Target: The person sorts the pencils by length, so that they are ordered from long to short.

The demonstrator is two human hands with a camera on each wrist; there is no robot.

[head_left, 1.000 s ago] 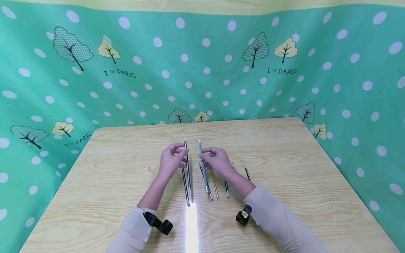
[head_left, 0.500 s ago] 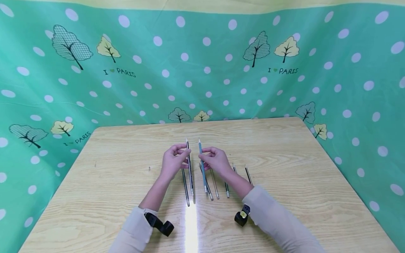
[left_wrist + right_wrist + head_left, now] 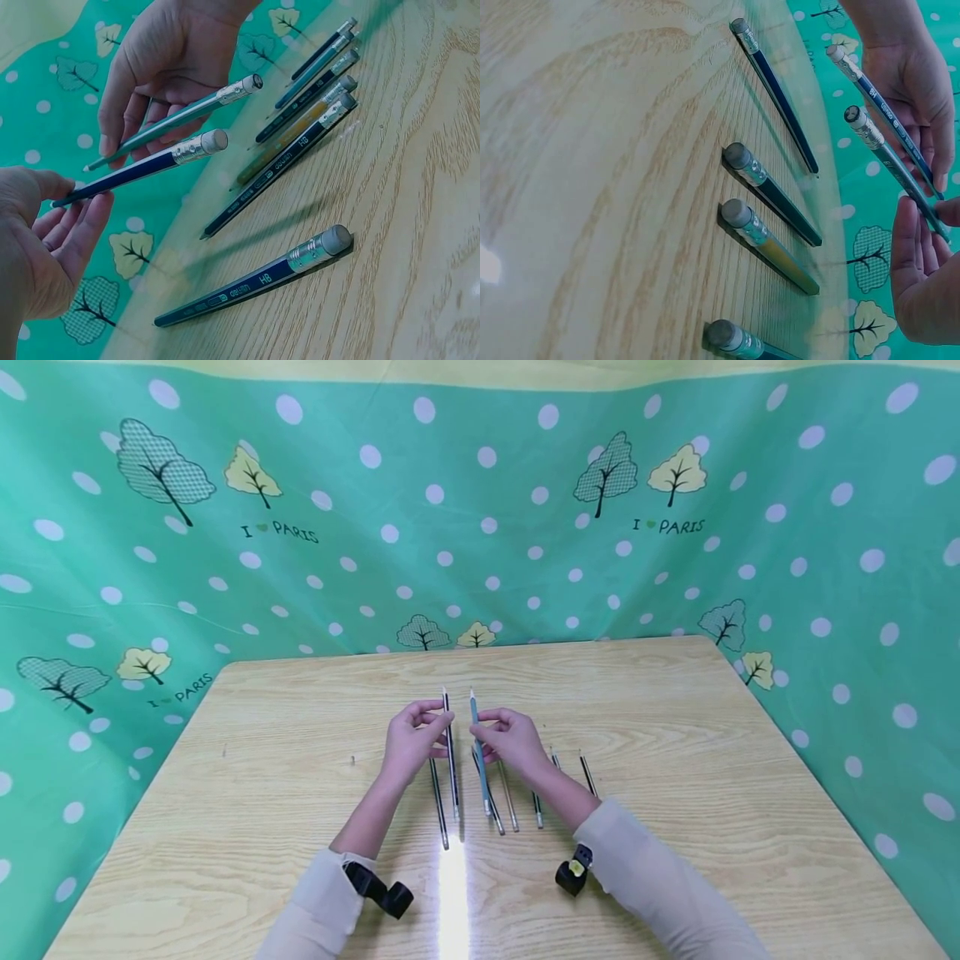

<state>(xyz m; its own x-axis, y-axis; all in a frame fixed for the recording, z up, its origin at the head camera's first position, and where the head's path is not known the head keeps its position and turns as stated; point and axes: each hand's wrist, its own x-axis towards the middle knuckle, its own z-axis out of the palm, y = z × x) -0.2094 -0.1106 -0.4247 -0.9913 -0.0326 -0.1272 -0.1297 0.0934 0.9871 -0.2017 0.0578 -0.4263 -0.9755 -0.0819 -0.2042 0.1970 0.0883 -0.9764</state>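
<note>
Two hands (image 3: 410,745) (image 3: 513,743), left pinching dark pencil (image 3: 136,171), right pinching blue pencil (image 3: 178,118)

Held dark pencil (image 3: 452,777) shifted right; now closer to blue pencil (image 3: 482,772).

In my L hand (image 3: 411,743): dk-blue pencil (image 3: 127,176) w/ silver ferrule & grey eraser, pinched, sharpened tip pointing away from me. It's just L of the lt-blue pencil (image 3: 180,118), roughly parallel, not touching. That lt-blue pencil's pinched in my R hand (image 3: 515,743), tip also away, silver ferrule, dk-topped end nearer me.
</note>
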